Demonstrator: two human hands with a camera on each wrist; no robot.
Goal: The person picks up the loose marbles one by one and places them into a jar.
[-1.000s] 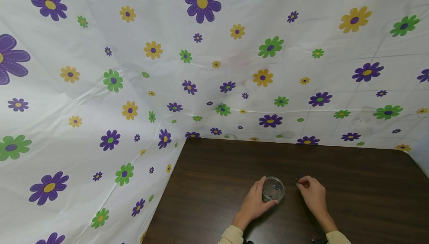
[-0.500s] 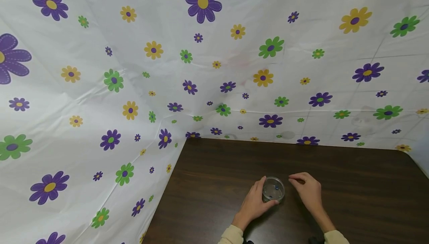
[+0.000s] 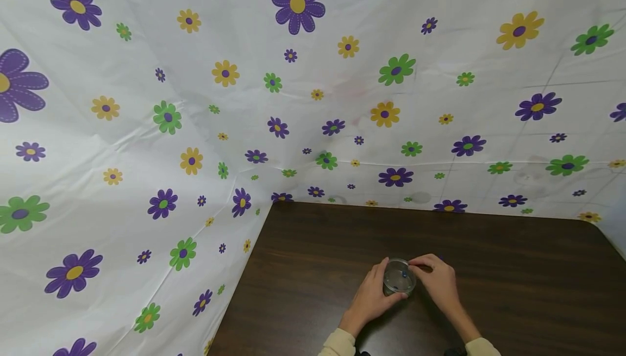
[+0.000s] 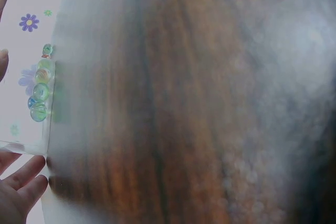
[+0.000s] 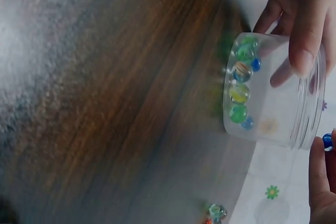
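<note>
My left hand (image 3: 370, 297) holds a clear plastic jar (image 3: 397, 286) upright on the table, fingers and thumb around its side. Several glass marbles (image 5: 239, 94), green, yellow, blue and striped, lie on the jar's bottom. At the jar's open rim, my right hand (image 3: 439, 282) pinches a blue marble (image 5: 327, 141) between thumb and finger. In the left wrist view, fingers (image 4: 26, 174) touch the jar near its rim. A few loose marbles (image 5: 217, 212) lie on the table right of the jar, mostly hidden by my right hand in the head view.
The dark wood-grain table (image 3: 332, 247) stretches beyond both hands. A white flowered sheet (image 3: 313, 100) hangs along its back and left edges.
My right hand has lifted from the loose marbles and moved left to the jar's rim, carrying the blue marble. My left hand keeps its hold on the jar.
</note>
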